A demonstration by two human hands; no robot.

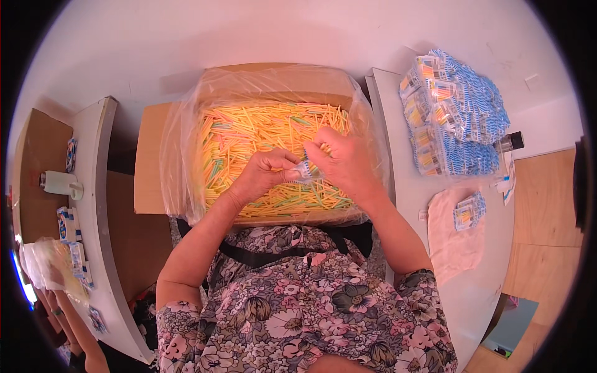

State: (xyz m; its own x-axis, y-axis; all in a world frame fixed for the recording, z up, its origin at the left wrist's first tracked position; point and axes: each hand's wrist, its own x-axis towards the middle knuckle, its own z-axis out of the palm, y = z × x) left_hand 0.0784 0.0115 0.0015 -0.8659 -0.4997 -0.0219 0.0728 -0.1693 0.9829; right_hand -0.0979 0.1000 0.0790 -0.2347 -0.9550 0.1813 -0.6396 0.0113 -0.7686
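Observation:
Over a large cardboard box (pixel 152 155) lined with clear plastic, both my hands are close together. Thin pastel sticks (pixel 249 133), mostly yellow with some pink and green, fill the box. My left hand (pixel 267 174) pinches a small clear plastic packet (pixel 306 174) with blue edging between thumb and fingers. My right hand (pixel 345 161) is closed at the packet's upper right, its fingertips curled together. A bit of yellow shows between those fingers, seemingly thin sticks; the fingers partly hide it.
On the right table (pixel 410 205) stand a clear bag of filled packets (pixel 457 118) and a pink cloth (pixel 444 248) bearing loose packets (pixel 469 212). The left table (pixel 102 248) holds a pale mug (pixel 61 184) and more packets (pixel 78 260). Another person's arm (pixel 74 329) reaches in there.

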